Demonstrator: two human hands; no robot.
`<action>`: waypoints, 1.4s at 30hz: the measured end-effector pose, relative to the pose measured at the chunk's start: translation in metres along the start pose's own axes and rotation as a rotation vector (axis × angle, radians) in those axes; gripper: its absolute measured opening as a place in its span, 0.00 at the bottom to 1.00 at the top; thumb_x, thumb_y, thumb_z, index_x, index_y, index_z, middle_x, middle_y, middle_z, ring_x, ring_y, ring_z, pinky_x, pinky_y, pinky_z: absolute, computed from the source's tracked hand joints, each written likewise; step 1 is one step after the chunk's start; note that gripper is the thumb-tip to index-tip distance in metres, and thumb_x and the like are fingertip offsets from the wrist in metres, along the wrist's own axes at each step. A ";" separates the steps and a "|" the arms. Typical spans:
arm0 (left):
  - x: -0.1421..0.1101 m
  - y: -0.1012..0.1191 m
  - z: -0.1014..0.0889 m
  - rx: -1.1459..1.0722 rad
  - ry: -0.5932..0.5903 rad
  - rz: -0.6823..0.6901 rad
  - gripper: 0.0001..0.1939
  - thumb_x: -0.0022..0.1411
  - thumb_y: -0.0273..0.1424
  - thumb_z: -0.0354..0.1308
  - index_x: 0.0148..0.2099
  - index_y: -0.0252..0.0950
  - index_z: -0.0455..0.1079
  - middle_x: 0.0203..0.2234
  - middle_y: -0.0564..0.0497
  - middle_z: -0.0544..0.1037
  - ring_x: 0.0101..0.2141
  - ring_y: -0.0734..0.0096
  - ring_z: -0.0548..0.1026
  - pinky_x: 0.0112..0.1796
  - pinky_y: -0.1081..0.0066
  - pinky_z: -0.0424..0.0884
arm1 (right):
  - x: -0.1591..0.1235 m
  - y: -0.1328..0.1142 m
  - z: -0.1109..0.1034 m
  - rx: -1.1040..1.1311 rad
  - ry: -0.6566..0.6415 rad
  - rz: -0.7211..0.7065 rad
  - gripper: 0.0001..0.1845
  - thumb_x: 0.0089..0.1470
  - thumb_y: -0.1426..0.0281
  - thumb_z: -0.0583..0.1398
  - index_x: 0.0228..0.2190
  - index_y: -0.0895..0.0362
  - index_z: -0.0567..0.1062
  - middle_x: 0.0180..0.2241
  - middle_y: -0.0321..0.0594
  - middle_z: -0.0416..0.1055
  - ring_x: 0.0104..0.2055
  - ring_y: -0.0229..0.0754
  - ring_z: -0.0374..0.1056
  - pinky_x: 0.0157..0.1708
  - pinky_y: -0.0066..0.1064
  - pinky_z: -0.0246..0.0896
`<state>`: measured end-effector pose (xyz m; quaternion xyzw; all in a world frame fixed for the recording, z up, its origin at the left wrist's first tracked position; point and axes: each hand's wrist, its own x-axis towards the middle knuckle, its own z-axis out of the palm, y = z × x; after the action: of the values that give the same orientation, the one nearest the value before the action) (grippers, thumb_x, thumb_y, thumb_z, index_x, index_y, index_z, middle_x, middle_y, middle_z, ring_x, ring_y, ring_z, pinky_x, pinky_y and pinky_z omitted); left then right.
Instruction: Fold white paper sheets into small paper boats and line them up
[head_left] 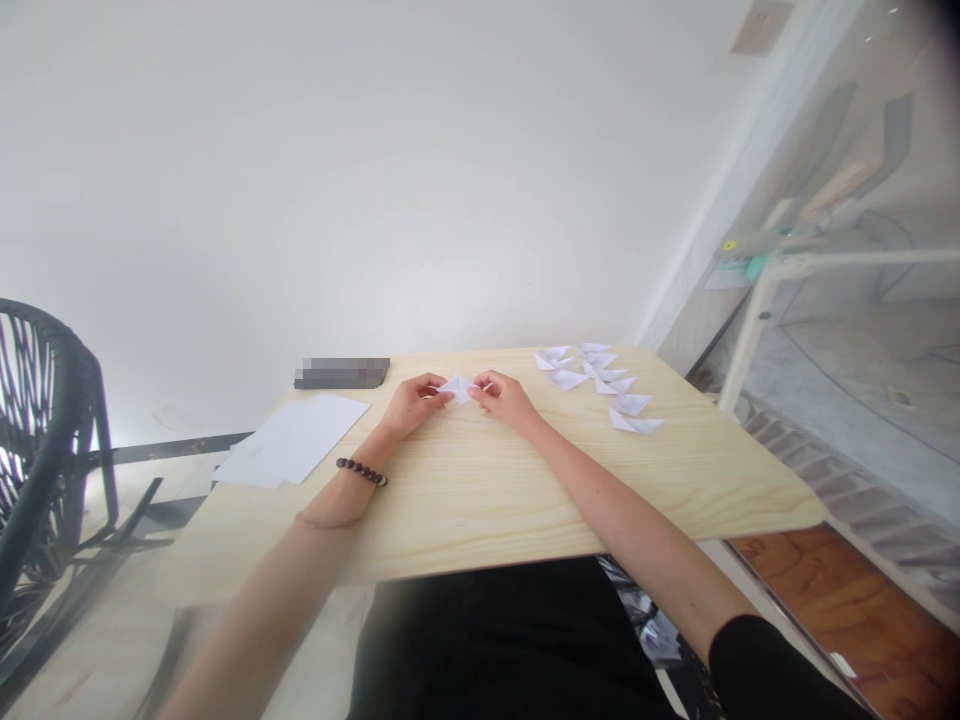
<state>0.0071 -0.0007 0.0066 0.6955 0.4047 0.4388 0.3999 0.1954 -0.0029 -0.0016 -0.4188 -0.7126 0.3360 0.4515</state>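
While left grip (414, 405) and right grip (504, 395) pinch folded paper (460, 386), finished-looking pieces (613, 384) lie right of both, unfolded sheets (292, 440) left.

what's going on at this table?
A person is holding a small piece of folded white paper between both hands, the left hand at one side and the right hand at the other, above a light wooden table. Several folded paper pieces lie on the table to the right, and flat white sheets lie to the left.
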 end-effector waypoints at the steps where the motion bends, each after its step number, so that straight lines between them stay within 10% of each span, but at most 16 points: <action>1: 0.000 0.000 -0.001 0.015 0.010 0.003 0.16 0.45 0.38 0.59 0.34 0.32 0.67 0.27 0.50 0.73 0.25 0.74 0.70 0.31 0.70 0.66 | 0.000 0.000 0.000 -0.020 0.000 -0.008 0.13 0.44 0.60 0.55 0.27 0.57 0.66 0.23 0.33 0.64 0.20 0.30 0.61 0.19 0.22 0.57; 21: -0.001 -0.001 0.004 -0.228 -0.040 -0.123 0.23 0.50 0.41 0.55 0.44 0.29 0.63 0.27 0.45 0.74 0.30 0.68 0.73 0.34 0.63 0.68 | 0.001 0.004 0.001 0.207 0.013 0.084 0.19 0.44 0.59 0.57 0.36 0.59 0.69 0.26 0.42 0.72 0.25 0.37 0.69 0.23 0.27 0.65; 32: 0.001 -0.004 -0.004 0.489 0.062 0.117 0.15 0.51 0.37 0.52 0.40 0.39 0.71 0.33 0.49 0.69 0.32 0.71 0.67 0.35 0.70 0.64 | 0.002 0.009 0.001 -0.122 0.047 -0.077 0.10 0.46 0.69 0.55 0.32 0.56 0.72 0.29 0.37 0.72 0.31 0.36 0.67 0.35 0.29 0.61; 42: 0.001 -0.007 -0.010 0.808 -0.122 0.275 0.14 0.53 0.36 0.49 0.40 0.41 0.72 0.34 0.47 0.69 0.36 0.66 0.66 0.41 0.67 0.60 | 0.001 0.008 0.000 -0.625 -0.025 -0.235 0.11 0.47 0.75 0.54 0.32 0.57 0.74 0.35 0.43 0.68 0.42 0.41 0.60 0.45 0.33 0.52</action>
<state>-0.0035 0.0043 0.0029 0.8685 0.4229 0.2524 0.0565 0.1973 0.0014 -0.0078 -0.4478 -0.8302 0.0518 0.3281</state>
